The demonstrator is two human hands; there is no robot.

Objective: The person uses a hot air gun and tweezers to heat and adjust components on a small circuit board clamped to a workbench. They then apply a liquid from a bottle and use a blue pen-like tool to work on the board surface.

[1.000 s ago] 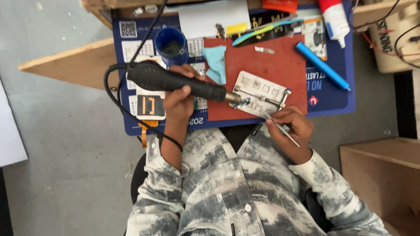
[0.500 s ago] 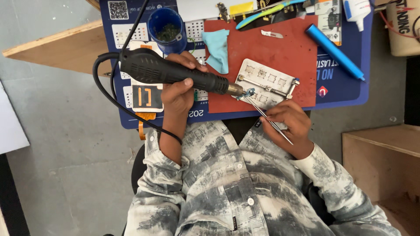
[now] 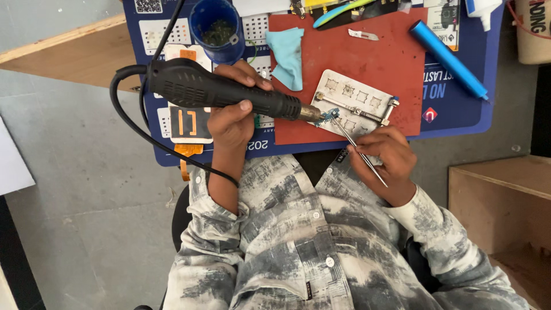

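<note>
A: Holding the black hot-air handpiece (image 3: pixel 224 92) takes the whole left hand (image 3: pixel 232 112), fingers wrapped tight around its barrel, the metal nozzle aimed right at a small blue circuit part (image 3: pixel 328 116)

B: Location of that part?

A: It sits at the near left corner of the white fixture plate (image 3: pixel 353 103), on the red work mat (image 3: pixel 356 69). The right hand (image 3: pixel 385 158) pinches slim metal tweezers (image 3: pixel 359 152) between thumb and fingertips, the tips touching the part

B: Hazards?

A: Three, as a judgement. Any tweezer slip could flick the small part off the plate. A drifting nozzle could overheat the plate or mat. The black cable (image 3: pixel 138 123) loops off the left table edge, so a snag could jerk the nozzle toward the right hand's fingers

B: And the light blue cloth (image 3: pixel 288 49)?

A: It lies just beyond the nozzle, near enough to scorch
</note>
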